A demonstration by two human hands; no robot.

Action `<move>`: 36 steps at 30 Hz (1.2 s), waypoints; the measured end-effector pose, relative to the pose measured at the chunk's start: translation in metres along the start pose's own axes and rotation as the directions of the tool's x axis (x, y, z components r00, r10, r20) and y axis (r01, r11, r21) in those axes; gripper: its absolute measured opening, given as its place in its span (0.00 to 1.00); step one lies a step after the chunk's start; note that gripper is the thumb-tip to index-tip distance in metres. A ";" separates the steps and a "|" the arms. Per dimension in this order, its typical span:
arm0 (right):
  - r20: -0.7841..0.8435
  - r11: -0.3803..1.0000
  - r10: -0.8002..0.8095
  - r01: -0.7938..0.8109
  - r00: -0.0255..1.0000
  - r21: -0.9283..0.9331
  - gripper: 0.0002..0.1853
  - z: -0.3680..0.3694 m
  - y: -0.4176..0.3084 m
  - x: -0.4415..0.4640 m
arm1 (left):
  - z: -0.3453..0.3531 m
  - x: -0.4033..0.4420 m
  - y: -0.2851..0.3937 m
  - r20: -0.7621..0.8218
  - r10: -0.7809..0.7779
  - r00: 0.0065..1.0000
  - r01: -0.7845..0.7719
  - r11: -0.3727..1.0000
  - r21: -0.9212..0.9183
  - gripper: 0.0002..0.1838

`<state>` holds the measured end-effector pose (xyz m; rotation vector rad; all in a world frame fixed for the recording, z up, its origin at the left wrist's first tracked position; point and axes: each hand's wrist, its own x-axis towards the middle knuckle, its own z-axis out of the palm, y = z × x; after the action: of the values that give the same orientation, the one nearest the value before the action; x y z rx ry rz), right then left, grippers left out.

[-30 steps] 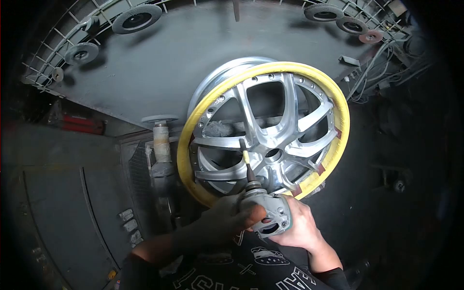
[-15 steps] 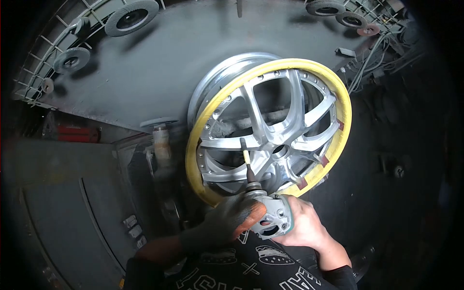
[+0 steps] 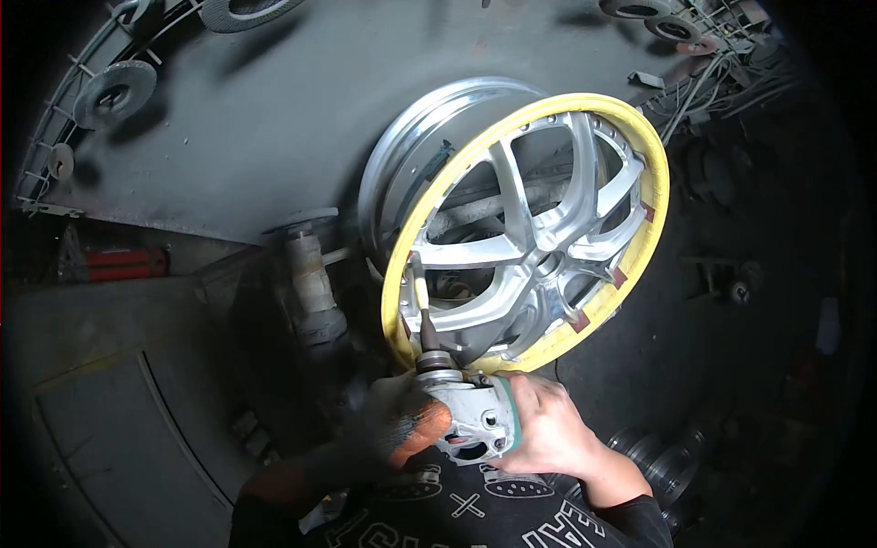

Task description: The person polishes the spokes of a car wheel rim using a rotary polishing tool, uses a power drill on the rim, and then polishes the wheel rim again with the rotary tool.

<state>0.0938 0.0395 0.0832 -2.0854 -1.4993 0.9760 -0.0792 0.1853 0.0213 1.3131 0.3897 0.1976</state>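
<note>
A silver multi-spoke wheel (image 3: 555,205) leans in front of me, its front rim wrapped in yellow tape (image 3: 650,164). My left hand (image 3: 402,429), in a dark glove with orange on it, is closed on the left side of a grey power tool (image 3: 470,411). Bare, my right hand (image 3: 553,425) wraps round the tool's right side. From the tool a shaft with a pale yellow section (image 3: 421,294) points up to the wheel's left edge, near the outer end of a spoke. Dark red patches (image 3: 578,321) sit along the rim's lower right.
Abrasive discs (image 3: 114,94) hang on a wire rack at the upper left, more at the upper right beside tangled cables (image 3: 703,89). A cylindrical machine part (image 3: 311,274) stands left of the wheel. Farther left lies a red object (image 3: 126,263). Other wheels (image 3: 662,461) are at the lower right.
Both hands and the tool have moved left, and its tip has gone from mid-spoke to the wheel's left edge. The wheel appears farther right and turned more, with more of its barrel showing.
</note>
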 end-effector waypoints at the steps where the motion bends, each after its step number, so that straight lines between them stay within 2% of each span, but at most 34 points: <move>1: 0.019 1.000 -0.005 0.004 1.000 0.004 0.39 -0.001 -0.004 0.002 | -0.007 -0.005 -0.013 0.061 -0.023 0.998 0.024 0.999 -0.027 0.13; 3: 0.003 1.000 0.015 -0.015 1.000 -0.009 0.42 0.002 -0.004 0.002 | -0.010 -0.005 -0.020 0.125 -0.034 0.992 0.040 0.998 -0.050 0.13; 4: -0.009 0.999 0.039 -0.039 0.999 -0.016 0.45 0.002 -0.004 0.000 | -0.007 -0.003 -0.020 0.093 0.039 0.995 -0.036 0.999 -0.037 0.14; 6: -0.029 0.999 0.011 -0.012 1.000 -0.037 0.42 -0.007 -0.003 -0.002 | 0.001 0.002 -0.021 0.058 0.116 0.992 -0.115 0.993 -0.023 0.15; 8: -0.045 0.998 -0.020 0.018 0.999 -0.054 0.40 -0.018 -0.001 -0.007 | 0.014 0.008 -0.029 0.085 0.105 0.991 -0.100 0.993 -0.063 0.15; 10: -0.105 0.998 0.028 -0.034 0.994 -0.055 0.41 -0.027 0.004 -0.017 | 0.027 0.020 -0.025 0.115 0.091 0.989 -0.079 0.991 -0.105 0.16; 11: -0.104 0.998 0.029 -0.035 0.994 -0.055 0.41 -0.030 0.010 -0.021 | 0.028 0.022 -0.017 0.176 -0.037 0.984 0.066 0.985 -0.162 0.17; 13: -0.186 0.997 0.028 -0.042 0.982 -0.071 0.44 -0.033 0.023 -0.027 | 0.030 0.037 0.025 0.286 -0.291 0.913 0.361 0.902 -0.236 0.18; 14: -0.208 0.997 0.052 -0.063 0.977 -0.048 0.43 -0.034 0.027 -0.029 | 0.040 0.045 0.035 0.192 -0.194 0.962 0.232 0.952 -0.200 0.19; 17: -0.227 0.994 0.092 -0.101 0.970 -0.030 0.42 -0.035 0.038 -0.032 | 0.053 0.058 0.018 0.205 -0.039 0.978 0.042 0.999 -0.009 0.21; 19: -0.221 0.993 0.110 -0.115 0.969 -0.010 0.41 -0.038 0.044 -0.033 | 0.056 0.064 0.018 0.268 -0.302 0.915 0.364 0.905 -0.222 0.26; 20: -0.220 0.994 0.100 -0.109 0.970 -0.029 0.41 -0.039 0.046 -0.033 | 0.061 0.065 -0.004 0.267 -0.235 0.935 0.307 0.913 -0.270 0.26; 21: -0.219 0.994 0.089 -0.103 0.972 -0.049 0.41 -0.040 0.047 -0.033 | 0.061 0.066 -0.008 0.267 -0.236 0.934 0.308 0.912 -0.271 0.26; 23: -0.198 0.992 0.116 -0.124 0.973 -0.031 0.41 -0.041 0.046 -0.033 | 0.061 0.068 -0.010 0.376 -0.306 0.875 0.449 0.803 -0.392 0.25; 24: -0.176 0.989 0.141 -0.146 0.974 -0.013 0.41 -0.041 0.045 -0.032 | 0.060 0.069 -0.005 0.375 -0.305 0.875 0.449 0.803 -0.393 0.25; 26: -0.167 0.990 0.139 -0.141 0.976 -0.001 0.41 -0.038 0.044 -0.031 | 0.058 0.067 0.012 0.213 -0.234 0.949 0.271 0.949 -0.162 0.20; 31: -0.133 0.994 0.105 -0.106 0.985 0.004 0.41 -0.029 0.037 -0.024 | 0.044 0.052 0.021 0.203 -0.229 0.952 0.276 0.929 -0.245 0.22; 33: -0.101 0.996 0.073 -0.078 0.992 -0.045 0.45 -0.024 0.032 -0.021 | 0.035 0.045 0.022 0.202 -0.245 0.948 0.292 0.922 -0.253 0.21; 35: -0.089 0.995 0.085 -0.089 0.992 -0.041 0.45 -0.021 0.023 -0.016 | 0.025 0.038 0.022 0.174 -0.237 0.956 0.255 0.963 -0.090 0.20; 36: -0.094 0.998 0.049 -0.053 0.994 -0.038 0.45 -0.019 0.020 -0.013 | 0.024 0.032 0.015 0.135 -0.205 0.969 0.232 0.945 -0.229 0.19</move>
<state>0.1181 0.0220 0.0868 -2.1762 -1.4368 0.8605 -0.0390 0.1787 0.0357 1.0246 0.4017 -0.0148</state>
